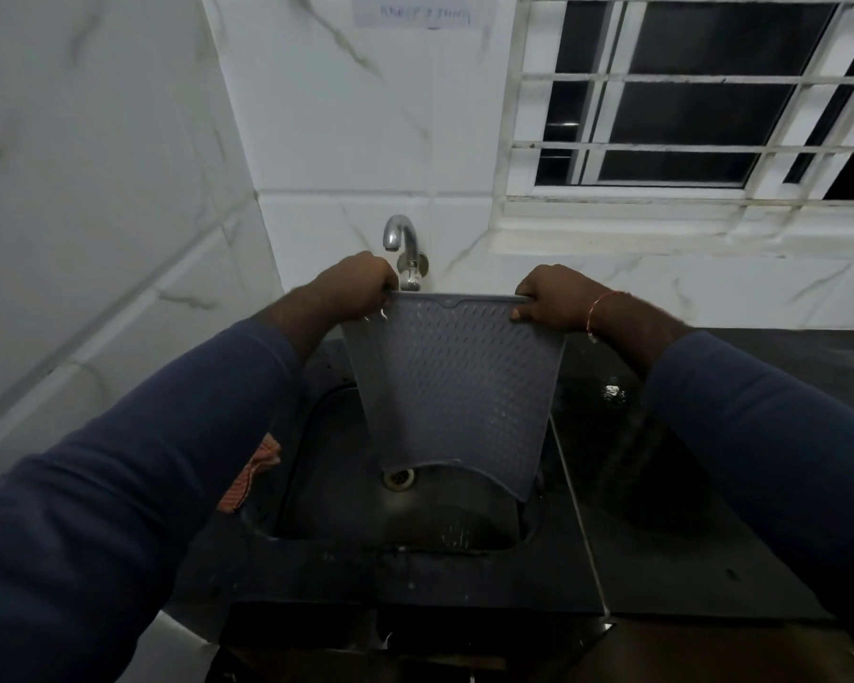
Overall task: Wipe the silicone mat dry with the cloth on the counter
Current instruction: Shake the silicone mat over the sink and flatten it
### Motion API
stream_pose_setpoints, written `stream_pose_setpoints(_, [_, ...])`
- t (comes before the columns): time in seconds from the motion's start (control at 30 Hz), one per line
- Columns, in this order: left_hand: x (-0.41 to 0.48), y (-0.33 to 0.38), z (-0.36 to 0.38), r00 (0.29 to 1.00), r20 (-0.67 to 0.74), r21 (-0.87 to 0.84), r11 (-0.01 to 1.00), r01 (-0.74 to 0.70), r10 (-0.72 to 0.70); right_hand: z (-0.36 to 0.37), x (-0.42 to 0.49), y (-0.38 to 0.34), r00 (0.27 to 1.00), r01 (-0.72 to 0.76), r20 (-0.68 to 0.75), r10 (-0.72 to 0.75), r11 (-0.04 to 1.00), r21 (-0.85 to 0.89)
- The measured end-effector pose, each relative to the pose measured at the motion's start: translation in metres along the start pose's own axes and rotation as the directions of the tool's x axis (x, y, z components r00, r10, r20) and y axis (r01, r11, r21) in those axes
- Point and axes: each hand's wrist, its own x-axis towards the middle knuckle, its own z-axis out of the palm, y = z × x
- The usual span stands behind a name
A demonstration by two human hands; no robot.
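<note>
A person held a grey silicone mat [452, 386] up over a steel sink [326, 485]. The left grip [353, 288] was clenched round one top corner and the right grip [555, 300] grasped the other, thumb on the near face. The mat hung down between and below the two grips, its lower edge curling above the drain [399, 478]; whether it touched the basin could not be told. A chrome tap [403, 239] stood just behind the left grip.

The orange checked cloth [252, 478] lay untouched on the dark surface [661, 485], below and to the left of the left grip, partly hidden by a blue sleeve [168, 460]. Water glinted on the surface below the right grip.

The mat appeared light and floppy, bowing under its own weight. Its dimpled face probably trapped droplets and was slippery while wet. The raised rim at the corners looked the surest hold. For wiping, which had not begun, it would likely serve better laid flat, one grip pinning an edge while the other worked the cloth.
</note>
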Motion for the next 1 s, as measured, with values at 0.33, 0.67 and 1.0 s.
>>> stream_pose_setpoints(0.33, [-0.019,-0.005,0.002,0.938,-0.314,-0.052,0.989,0.140,-0.150,0.007,-0.004,0.002,0.955,-0.034,-0.294,0.030,0.999,-0.008])
stream_pose_setpoints(0.67, [-0.018,0.005,-0.006,0.958,-0.233,0.115,0.973,0.199,-0.168,0.016,0.000,-0.013,0.996,-0.085,-0.034,0.081,0.985,-0.151])
stream_pose_setpoints(1.0, [-0.027,-0.002,-0.003,0.933,-0.263,-0.066,0.970,0.235,-0.244,0.003,0.003,-0.001,0.939,-0.038,-0.342,0.036,0.999,0.001])
